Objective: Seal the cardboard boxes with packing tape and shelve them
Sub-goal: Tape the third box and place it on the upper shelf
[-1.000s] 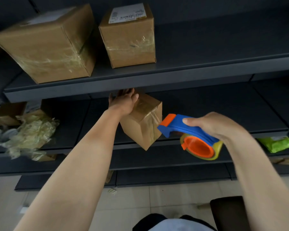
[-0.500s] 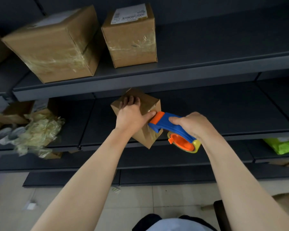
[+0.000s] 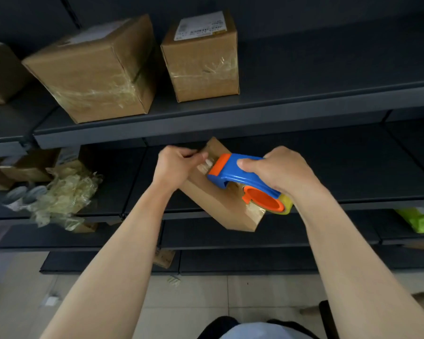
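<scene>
A small cardboard box [image 3: 220, 206] lies tilted at the front of the middle shelf [image 3: 353, 167]. My left hand [image 3: 175, 165] is at its upper left corner, fingers curled and pinching the loose tape end there. My right hand [image 3: 283, 171] grips a blue and orange tape dispenser [image 3: 233, 174] with a roll of clear tape, and the dispenser's orange head rests on the box top beside my left fingers. Two taped cardboard boxes, a large one [image 3: 96, 69] and a smaller labelled one [image 3: 202, 55], stand on the upper shelf [image 3: 304, 99].
A heap of crumpled clear tape [image 3: 66, 194], flattened cardboard [image 3: 30, 165] and empty tape cores [image 3: 22, 195] lie on the middle shelf at left. A green packet [image 3: 421, 220] sits on a lower shelf at right. Another box edge [image 3: 0, 72] shows at far left. Tiled floor lies below.
My left hand slid from the box's side to its top corner and now pinches the tape end. My right hand brought the dispenser onto the box top. The box tilted further over.
</scene>
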`<act>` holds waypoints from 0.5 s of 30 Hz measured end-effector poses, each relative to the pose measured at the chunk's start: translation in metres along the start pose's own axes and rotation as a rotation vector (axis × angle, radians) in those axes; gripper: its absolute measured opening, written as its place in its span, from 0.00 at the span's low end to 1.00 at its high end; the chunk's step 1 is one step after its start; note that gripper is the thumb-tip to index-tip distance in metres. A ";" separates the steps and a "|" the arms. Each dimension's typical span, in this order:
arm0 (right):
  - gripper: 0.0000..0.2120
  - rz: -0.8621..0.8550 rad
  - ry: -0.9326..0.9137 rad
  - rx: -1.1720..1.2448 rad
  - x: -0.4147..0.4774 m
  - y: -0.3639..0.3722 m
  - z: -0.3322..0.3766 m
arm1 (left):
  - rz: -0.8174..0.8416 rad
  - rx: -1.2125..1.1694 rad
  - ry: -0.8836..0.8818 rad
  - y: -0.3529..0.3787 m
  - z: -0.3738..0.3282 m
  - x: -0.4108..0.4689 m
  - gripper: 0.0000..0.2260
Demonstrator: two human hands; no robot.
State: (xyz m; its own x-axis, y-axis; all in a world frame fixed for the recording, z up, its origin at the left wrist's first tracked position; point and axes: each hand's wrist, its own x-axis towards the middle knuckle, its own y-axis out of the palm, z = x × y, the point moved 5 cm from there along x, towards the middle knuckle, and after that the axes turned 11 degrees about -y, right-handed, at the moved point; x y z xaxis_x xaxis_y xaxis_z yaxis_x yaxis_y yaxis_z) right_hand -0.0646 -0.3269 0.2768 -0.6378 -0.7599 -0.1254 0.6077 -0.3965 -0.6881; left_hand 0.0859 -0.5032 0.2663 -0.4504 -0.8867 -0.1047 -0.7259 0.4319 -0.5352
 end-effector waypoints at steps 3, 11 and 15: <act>0.22 0.049 0.009 -0.055 0.005 0.016 0.009 | 0.034 -0.036 -0.126 0.008 0.033 0.006 0.01; 0.22 0.070 0.028 -0.171 0.020 0.034 0.014 | 0.055 -0.181 -0.384 0.032 0.084 0.015 0.15; 0.22 0.074 0.050 -0.187 0.028 0.033 0.015 | 0.109 -0.133 -0.329 0.046 0.076 0.022 0.08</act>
State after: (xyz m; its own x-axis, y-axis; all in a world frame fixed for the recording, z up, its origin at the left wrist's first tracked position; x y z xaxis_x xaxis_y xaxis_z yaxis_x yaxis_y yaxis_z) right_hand -0.0550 -0.3690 0.2612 -0.6203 -0.7550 -0.2127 0.5585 -0.2347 -0.7956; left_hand 0.0820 -0.5151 0.1756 -0.3533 -0.8308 -0.4300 -0.7541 0.5250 -0.3947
